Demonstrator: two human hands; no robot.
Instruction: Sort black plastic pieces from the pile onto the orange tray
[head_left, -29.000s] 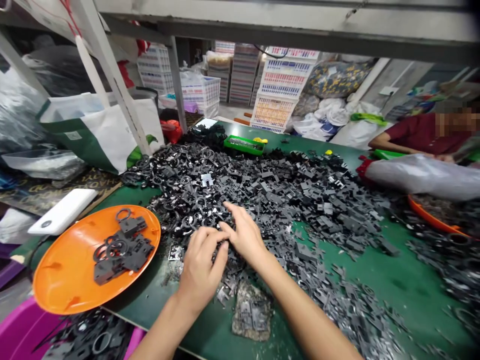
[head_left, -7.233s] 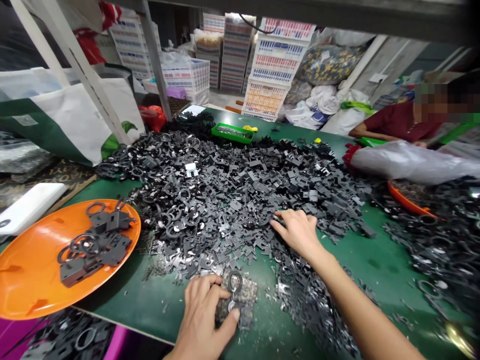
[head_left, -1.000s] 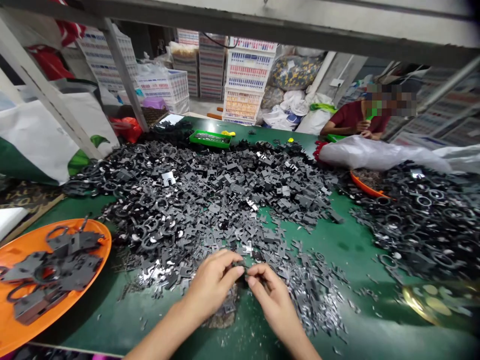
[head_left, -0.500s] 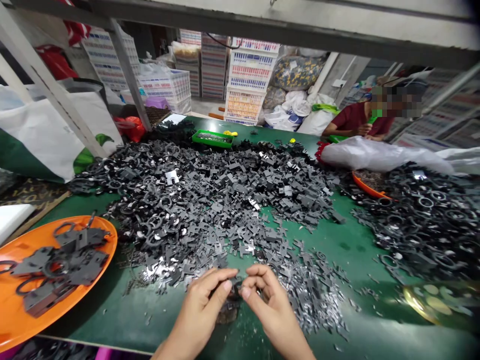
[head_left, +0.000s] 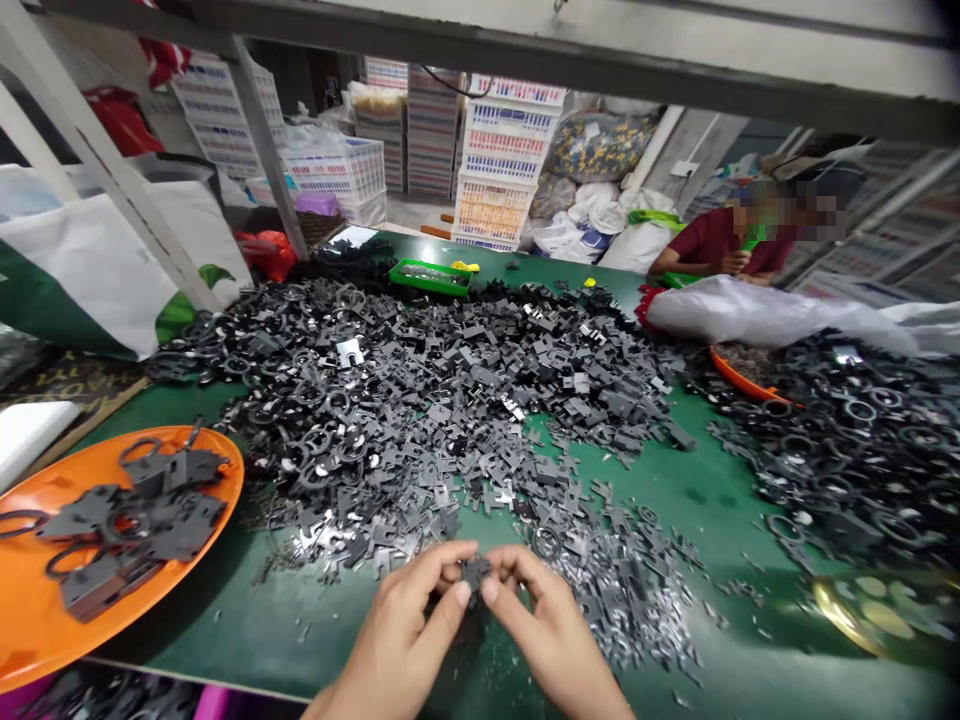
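Near the front edge of the green table, my left hand (head_left: 411,625) and my right hand (head_left: 541,622) come together over a small dark grey part (head_left: 475,572). Thumb and fingers of each hand pinch it from either side; its exact kind is too small to make out. Below it, a dark lump is mostly hidden by the hands. A big heap of dark grey plastic parts (head_left: 442,390) spreads just beyond my fingers. Small shiny metal pieces (head_left: 637,600) lie scattered to the right of my right hand.
An orange tray (head_left: 217,520) with several assembled dark parts stands at left. Another pile of ring-shaped parts (head_left: 862,430) lies at right, beside a gold-rimmed dish (head_left: 832,610). A green tray (head_left: 431,278) sits at the back. A person in a red shirt (head_left: 705,240) sits across, holding something green.
My fingers have closed in on the small dark part, which now shows between both hands, raised slightly. The right hand's fingers were more curled and apart from the left before.
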